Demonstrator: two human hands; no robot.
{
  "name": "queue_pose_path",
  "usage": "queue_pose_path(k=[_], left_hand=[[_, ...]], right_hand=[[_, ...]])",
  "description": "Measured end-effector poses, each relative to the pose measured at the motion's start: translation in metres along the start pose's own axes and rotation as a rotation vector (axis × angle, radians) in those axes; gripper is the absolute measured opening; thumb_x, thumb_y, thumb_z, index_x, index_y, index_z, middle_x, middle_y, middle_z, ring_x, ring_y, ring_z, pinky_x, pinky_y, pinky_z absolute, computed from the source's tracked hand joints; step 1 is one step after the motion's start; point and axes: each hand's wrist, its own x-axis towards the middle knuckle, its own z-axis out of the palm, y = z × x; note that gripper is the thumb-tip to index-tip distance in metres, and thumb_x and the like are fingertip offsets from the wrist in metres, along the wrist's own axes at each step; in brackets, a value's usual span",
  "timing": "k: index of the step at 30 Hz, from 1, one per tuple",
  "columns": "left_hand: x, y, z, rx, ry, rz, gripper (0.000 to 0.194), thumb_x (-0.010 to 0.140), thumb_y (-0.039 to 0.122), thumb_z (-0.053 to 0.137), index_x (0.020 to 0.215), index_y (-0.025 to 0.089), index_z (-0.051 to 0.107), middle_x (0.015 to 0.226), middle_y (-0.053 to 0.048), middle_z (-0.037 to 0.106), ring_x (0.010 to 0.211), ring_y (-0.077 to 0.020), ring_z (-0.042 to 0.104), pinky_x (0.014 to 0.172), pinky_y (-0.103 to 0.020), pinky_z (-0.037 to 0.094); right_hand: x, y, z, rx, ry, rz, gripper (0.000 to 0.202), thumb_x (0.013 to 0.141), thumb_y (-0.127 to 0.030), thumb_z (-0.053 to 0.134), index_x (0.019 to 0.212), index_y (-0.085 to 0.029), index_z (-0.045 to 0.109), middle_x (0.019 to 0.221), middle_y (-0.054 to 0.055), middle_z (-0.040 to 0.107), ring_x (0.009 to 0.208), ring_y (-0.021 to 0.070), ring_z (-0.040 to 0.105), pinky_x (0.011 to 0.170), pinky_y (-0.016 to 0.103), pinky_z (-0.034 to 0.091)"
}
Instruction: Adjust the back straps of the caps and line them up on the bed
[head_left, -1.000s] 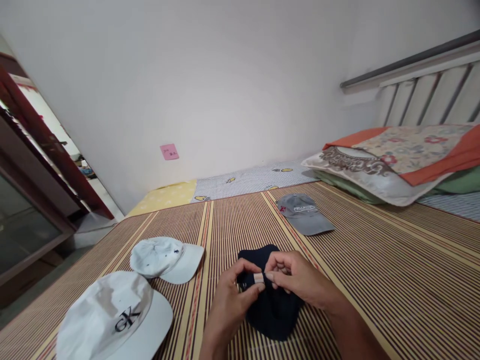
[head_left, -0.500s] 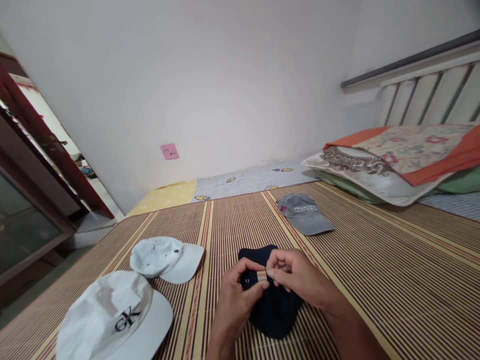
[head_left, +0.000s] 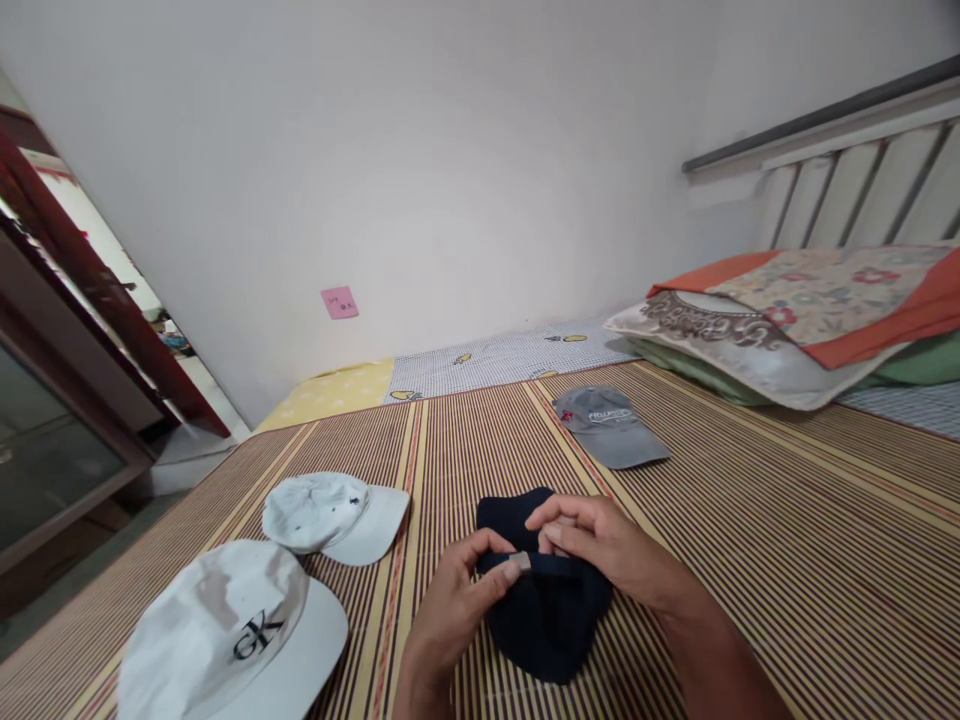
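A dark navy cap [head_left: 544,635] lies on the striped mat in front of me, its back strap and opening facing up. My left hand [head_left: 469,590] pinches the strap at its small metal buckle [head_left: 520,562] between thumb and fingers. On the strap's right part, my right hand [head_left: 581,535] has its fingers curled together against the cap, with the fingertips partly hidden behind the band. To the left lie a white cap with black letters [head_left: 232,640] and a smaller pale cap [head_left: 337,515]. A grey cap [head_left: 611,428] rests farther back on the right.
The striped bamboo mat [head_left: 435,470] covers the bed, with a patterned sheet [head_left: 495,360] along the wall. Stacked pillows [head_left: 795,310] stand at the back right by the headboard [head_left: 862,190]. A pink note [head_left: 340,302] is stuck on the wall. A doorway opens at the left.
The strap now lies across the cap's opening, where before its striped piece was pinched by both hands. My right hand has moved slightly right, away from the buckle; my left hand stays there.
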Motion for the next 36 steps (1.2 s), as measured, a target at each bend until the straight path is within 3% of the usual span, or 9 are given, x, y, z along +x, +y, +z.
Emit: queue_pose_path(k=[3, 6, 10, 14, 19, 22, 26, 29, 36], left_hand=[[0.001, -0.004, 0.000, -0.055, 0.010, 0.005, 0.032, 0.086, 0.049, 0.074, 0.085, 0.018, 0.067, 0.078, 0.002, 0.056, 0.077, -0.0156, 0.046, 0.071, -0.029, 0.033], [0.001, -0.006, -0.001, -0.085, 0.043, 0.006, 0.034, 0.085, 0.051, 0.074, 0.083, 0.018, 0.065, 0.075, 0.002, 0.054, 0.073, -0.0146, 0.043, 0.068, -0.028, 0.031], [0.000, -0.004, -0.003, -0.067, 0.022, -0.008, 0.035, 0.086, 0.052, 0.073, 0.082, 0.017, 0.066, 0.073, 0.003, 0.051, 0.072, -0.0140, 0.040, 0.067, -0.028, 0.029], [-0.001, -0.002, -0.005, -0.050, -0.068, -0.070, 0.036, 0.082, 0.051, 0.077, 0.078, 0.017, 0.066, 0.071, 0.003, 0.048, 0.069, -0.0131, 0.038, 0.064, -0.028, 0.026], [-0.004, -0.005, -0.009, -0.073, -0.043, -0.072, 0.039, 0.083, 0.052, 0.076, 0.072, 0.018, 0.060, 0.068, 0.005, 0.040, 0.066, -0.0123, 0.032, 0.061, -0.028, 0.023], [-0.005, -0.011, -0.013, -0.126, -0.046, -0.059, 0.039, 0.082, 0.052, 0.077, 0.072, 0.018, 0.061, 0.068, 0.005, 0.041, 0.066, -0.0118, 0.032, 0.061, -0.027, 0.023], [-0.006, -0.019, -0.019, -0.170, -0.044, -0.044, 0.040, 0.080, 0.053, 0.080, 0.072, 0.016, 0.064, 0.067, 0.004, 0.046, 0.065, -0.0113, 0.035, 0.061, -0.025, 0.026], [-0.006, -0.020, -0.024, -0.189, -0.006, -0.043, 0.044, 0.076, 0.055, 0.084, 0.069, 0.016, 0.064, 0.064, 0.005, 0.047, 0.063, -0.0101, 0.036, 0.059, -0.024, 0.026], [-0.009, -0.015, -0.028, -0.360, -0.037, -0.064, 0.054, 0.066, 0.061, 0.089, 0.061, 0.016, 0.060, 0.050, 0.008, 0.042, 0.047, -0.0050, 0.029, 0.048, -0.020, 0.021]], right_hand=[[-0.001, -0.001, 0.002, -0.026, -0.100, 0.040, 0.021, 0.091, -0.037, 0.068, 0.098, -0.018, 0.074, 0.084, 0.003, 0.075, 0.072, 0.0135, 0.067, 0.070, 0.027, 0.050], [-0.001, 0.000, 0.003, -0.019, -0.179, 0.074, 0.023, 0.089, -0.039, 0.072, 0.093, -0.017, 0.071, 0.076, 0.004, 0.076, 0.065, 0.0140, 0.067, 0.066, 0.028, 0.051], [-0.001, 0.002, 0.001, 0.014, -0.116, 0.089, 0.021, 0.087, -0.038, 0.072, 0.090, -0.017, 0.070, 0.067, -0.001, 0.069, 0.060, 0.0117, 0.063, 0.061, 0.025, 0.050], [-0.002, 0.001, -0.003, 0.056, -0.072, 0.096, 0.025, 0.087, -0.042, 0.073, 0.094, -0.018, 0.070, 0.072, -0.002, 0.068, 0.061, 0.0110, 0.063, 0.060, 0.024, 0.050], [-0.007, -0.001, -0.012, -0.003, -0.110, 0.067, 0.026, 0.090, -0.043, 0.072, 0.099, -0.018, 0.073, 0.078, 0.002, 0.076, 0.071, 0.0136, 0.068, 0.068, 0.026, 0.047], [-0.010, 0.004, -0.018, -0.034, -0.178, 0.109, 0.019, 0.085, -0.036, 0.076, 0.093, -0.019, 0.074, 0.084, 0.005, 0.081, 0.075, 0.0157, 0.069, 0.067, 0.027, 0.043], [-0.010, 0.012, -0.022, -0.005, -0.210, 0.152, 0.018, 0.073, -0.030, 0.082, 0.084, -0.019, 0.073, 0.065, -0.004, 0.067, 0.059, 0.0112, 0.055, 0.059, 0.025, 0.033], [-0.008, 0.012, -0.022, 0.058, -0.175, 0.117, 0.024, 0.075, -0.030, 0.080, 0.095, -0.020, 0.073, 0.063, -0.007, 0.056, 0.057, 0.0086, 0.043, 0.056, 0.024, 0.025], [-0.012, 0.004, -0.023, 0.221, -0.133, 0.014, 0.040, 0.082, -0.055, 0.081, 0.097, -0.019, 0.068, 0.060, -0.010, 0.042, 0.053, 0.0072, 0.028, 0.050, 0.022, 0.017]])
